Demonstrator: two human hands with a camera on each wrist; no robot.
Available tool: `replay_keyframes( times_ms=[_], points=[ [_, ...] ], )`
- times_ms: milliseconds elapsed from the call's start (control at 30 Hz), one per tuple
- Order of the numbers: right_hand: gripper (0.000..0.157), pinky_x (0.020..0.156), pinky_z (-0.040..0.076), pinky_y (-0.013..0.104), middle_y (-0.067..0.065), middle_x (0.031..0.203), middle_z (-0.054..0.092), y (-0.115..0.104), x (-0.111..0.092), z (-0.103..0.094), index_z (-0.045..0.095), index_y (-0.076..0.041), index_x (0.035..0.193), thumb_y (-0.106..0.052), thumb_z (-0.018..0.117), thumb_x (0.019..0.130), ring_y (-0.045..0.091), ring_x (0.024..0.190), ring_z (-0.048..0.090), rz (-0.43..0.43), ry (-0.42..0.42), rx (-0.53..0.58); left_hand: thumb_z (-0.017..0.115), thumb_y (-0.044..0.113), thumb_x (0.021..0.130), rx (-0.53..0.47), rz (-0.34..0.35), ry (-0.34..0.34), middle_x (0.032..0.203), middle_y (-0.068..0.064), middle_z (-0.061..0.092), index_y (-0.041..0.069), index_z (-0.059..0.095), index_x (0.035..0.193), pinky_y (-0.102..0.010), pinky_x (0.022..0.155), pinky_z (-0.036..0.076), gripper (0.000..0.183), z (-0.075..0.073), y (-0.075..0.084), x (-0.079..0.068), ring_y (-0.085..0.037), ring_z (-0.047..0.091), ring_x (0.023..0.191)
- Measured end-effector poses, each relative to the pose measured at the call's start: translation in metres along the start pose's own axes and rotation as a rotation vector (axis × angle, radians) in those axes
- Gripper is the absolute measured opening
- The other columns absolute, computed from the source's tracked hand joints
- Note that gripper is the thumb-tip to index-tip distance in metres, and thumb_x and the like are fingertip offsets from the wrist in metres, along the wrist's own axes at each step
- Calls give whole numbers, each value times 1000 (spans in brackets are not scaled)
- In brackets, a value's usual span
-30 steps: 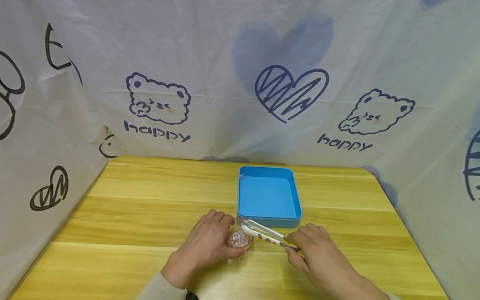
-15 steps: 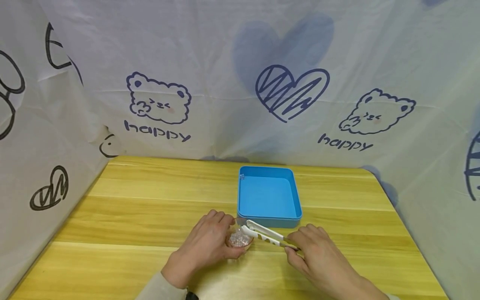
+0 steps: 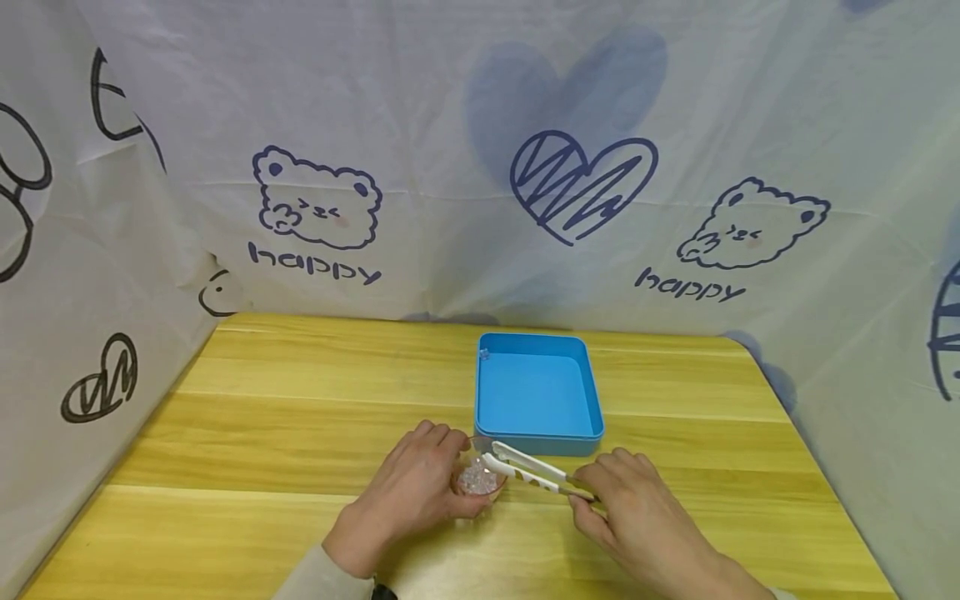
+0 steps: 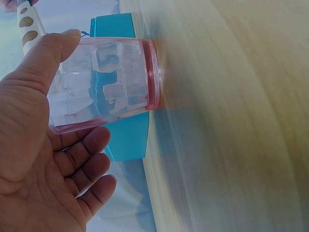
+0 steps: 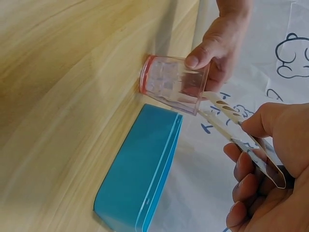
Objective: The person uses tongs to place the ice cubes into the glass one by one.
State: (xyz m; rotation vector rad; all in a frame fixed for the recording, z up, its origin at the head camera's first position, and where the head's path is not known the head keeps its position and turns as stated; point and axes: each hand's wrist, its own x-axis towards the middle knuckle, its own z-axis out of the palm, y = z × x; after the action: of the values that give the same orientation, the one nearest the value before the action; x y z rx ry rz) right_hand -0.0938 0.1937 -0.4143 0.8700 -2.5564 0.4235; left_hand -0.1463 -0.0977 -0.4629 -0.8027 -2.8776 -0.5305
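Note:
My left hand (image 3: 412, 475) grips a clear cup (image 4: 151, 72) with a pinkish-red base, thumb on one side and fingers on the other. The cup stands upright on the table, with several clear ice-like cubes (image 3: 477, 479) in its lower part. My right hand (image 3: 637, 504) holds a pair of tongs (image 3: 528, 477) near their bend. The white tips of the tongs, patterned with holes, are spread apart at the cup's mouth, and no cube shows between them. Behind the cup sits a blue square box (image 3: 536, 396); one small clear cube (image 3: 483, 354) lies in its far left corner.
The wood-grain table (image 3: 300, 400) extends on both sides of the hands. A white cloth (image 3: 442, 208) printed with bears and hearts hangs behind it and along the sides. The box's near wall is close to the cup and tongs.
A second ago a clear cube showed at the tong tips; now the tips are bare and the cubes in the cup lie differently. Both hands have stayed nearly in place.

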Motion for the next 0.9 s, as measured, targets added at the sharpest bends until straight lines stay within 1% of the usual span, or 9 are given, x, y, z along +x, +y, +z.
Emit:
replay_keyframes(
  times_ms=[200,367,500,600,733,800,900],
  points=[
    [18,69,39,24,-21,83,55,1,-1,1,69,-24,92,-16,82,85,-1,79,45,-8,9,8,85,60,79,-2,4,8,101,3,66,11,70,115,-35,85,51,63,-1,0,0,-15,54,95],
    [16,70,41,24,-20,85,58,1,1,-1,69,-23,94,-15,81,86,-1,81,46,6,6,14,86,60,78,-4,9,14,101,3,66,11,70,115,-35,85,52,63,-1,0,0,-15,54,95],
    [14,71,44,27,-18,86,62,3,6,-4,70,-21,94,-15,80,87,0,81,49,19,14,11,87,60,77,-12,6,13,102,3,66,11,70,115,-36,85,52,64,0,-1,-1,-15,55,96],
    [10,72,47,30,-14,87,66,6,13,-4,71,-18,94,-15,79,90,2,81,54,47,12,6,87,60,77,-9,6,11,102,3,66,11,69,114,-36,86,52,64,0,-1,-1,-15,55,96],
    [4,72,49,33,-8,87,69,16,27,-1,72,-14,93,-15,76,94,8,81,58,113,-25,20,87,60,76,-8,11,14,100,4,65,11,69,114,-36,85,52,64,0,-1,-1,-15,54,95],
    [4,72,49,35,-5,86,69,22,36,2,72,-11,93,-14,74,96,12,80,59,138,-41,21,88,59,76,-10,16,17,99,4,65,11,69,113,-35,84,52,64,0,-1,-1,-14,54,94],
    [11,69,44,35,-4,79,64,34,50,9,68,-12,87,-12,70,97,13,74,55,174,-58,13,88,59,76,-9,22,20,99,3,65,10,69,113,-35,83,52,64,0,-1,-1,-14,54,94]
  ],
)
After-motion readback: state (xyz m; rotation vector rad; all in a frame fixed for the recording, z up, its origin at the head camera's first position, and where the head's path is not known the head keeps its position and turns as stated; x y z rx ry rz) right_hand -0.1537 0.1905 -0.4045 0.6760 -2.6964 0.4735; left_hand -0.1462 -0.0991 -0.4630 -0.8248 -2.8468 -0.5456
